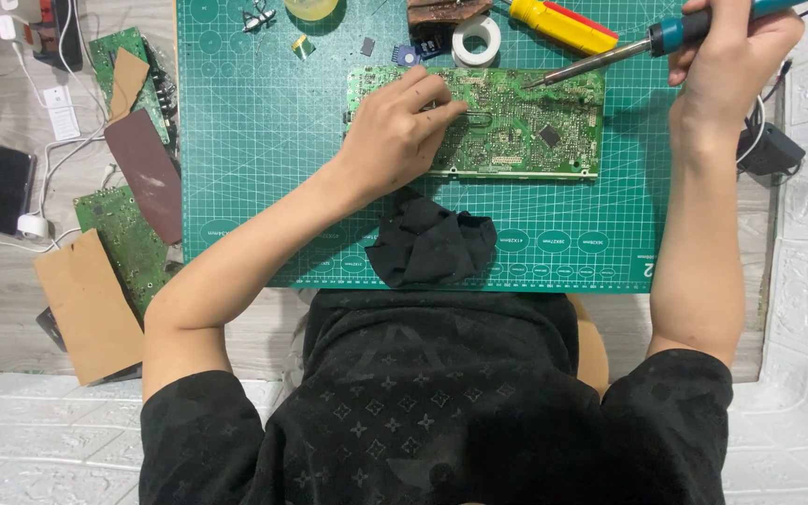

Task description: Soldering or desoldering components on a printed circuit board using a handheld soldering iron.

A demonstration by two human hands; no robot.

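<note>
A long green circuit board lies on the green cutting mat. My left hand rests on the board's left part, fingers curled and pinching what looks like thin metal tweezers against the board. My right hand grips a soldering iron with a blue handle; its metal tip touches the board's upper middle. A crumpled black cloth sits at the mat's near edge, below the board.
A white tape roll, a yellow-handled tool and small parts lie at the mat's far edge. Left of the mat are more circuit boards, brown cardboard pieces, a phone and cables. A black adapter sits right.
</note>
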